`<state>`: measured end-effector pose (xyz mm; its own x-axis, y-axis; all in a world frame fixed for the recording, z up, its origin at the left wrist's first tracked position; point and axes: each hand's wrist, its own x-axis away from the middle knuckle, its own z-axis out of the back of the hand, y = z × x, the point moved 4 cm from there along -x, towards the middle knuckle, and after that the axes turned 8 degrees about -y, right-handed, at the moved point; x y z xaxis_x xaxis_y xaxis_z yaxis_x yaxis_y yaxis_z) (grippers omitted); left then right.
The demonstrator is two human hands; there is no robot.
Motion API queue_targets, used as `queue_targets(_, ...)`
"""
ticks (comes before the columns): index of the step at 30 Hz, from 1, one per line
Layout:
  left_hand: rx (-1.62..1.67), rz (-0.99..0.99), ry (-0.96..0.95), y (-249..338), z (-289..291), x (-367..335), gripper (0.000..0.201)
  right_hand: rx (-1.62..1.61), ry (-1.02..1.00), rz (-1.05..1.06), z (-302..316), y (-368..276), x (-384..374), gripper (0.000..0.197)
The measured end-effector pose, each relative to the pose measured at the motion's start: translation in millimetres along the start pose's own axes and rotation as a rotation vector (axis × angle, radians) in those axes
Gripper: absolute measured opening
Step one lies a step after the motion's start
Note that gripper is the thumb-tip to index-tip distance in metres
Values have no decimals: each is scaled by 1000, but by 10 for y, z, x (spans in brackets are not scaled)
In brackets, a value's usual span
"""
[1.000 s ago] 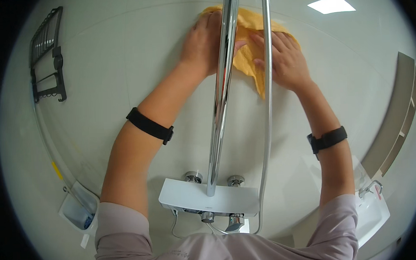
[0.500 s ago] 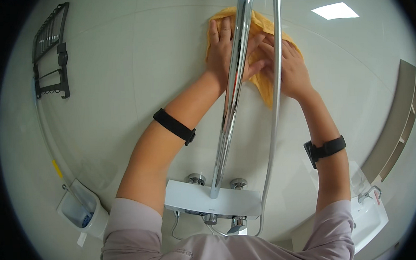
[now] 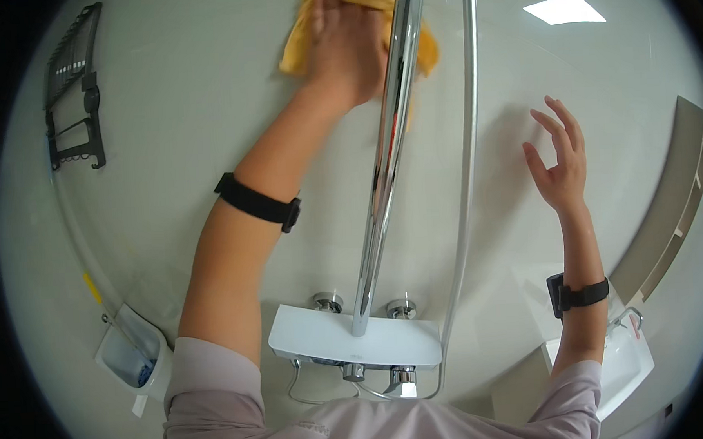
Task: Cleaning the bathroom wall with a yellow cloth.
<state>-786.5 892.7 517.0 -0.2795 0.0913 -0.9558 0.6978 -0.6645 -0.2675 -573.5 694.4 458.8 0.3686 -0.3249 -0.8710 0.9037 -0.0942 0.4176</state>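
My left hand (image 3: 346, 59) holds a yellow cloth (image 3: 300, 43) pressed against the pale wall, high up and left of the shiny shower riser pipe (image 3: 381, 179). Part of the cloth folds over the fingertips and hides them, and another part shows on the far side of the pipe. Off to the right, my right hand (image 3: 565, 167) is empty and open with its fingers apart, right of the thin shower hose (image 3: 466, 159). Its shadow falls on the wall beside it.
The pipe rises from a white shower mixer shelf (image 3: 357, 341) with chrome fittings. A dark folding rack (image 3: 75, 98) hangs at the left, above a toilet (image 3: 134, 354) with a long-handled brush in it. A white washbasin (image 3: 624, 364) and a beige cabinet (image 3: 665, 206) are at the right.
The left hand has slid the cloth up and to the left along the wall. The right hand has let go of the cloth and moved right and down, away from it.
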Motion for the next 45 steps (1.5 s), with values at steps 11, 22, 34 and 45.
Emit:
queue_targets(11,258,-342,81,645,-119,397,48,71,5,-46,18,-85,175,39)
queue_targets(22,159,-421,-92,174,-213,1486,40,-377,426,37,617,-399,-209,28)
queue_targets(34,0,78,-26,-709,5,544,67,-388,122,208,509,-1629,-156,14)
queue_targets(45,103,77,2,-903,-82,1300,56,-654,187,43,123,-2086,80,13)
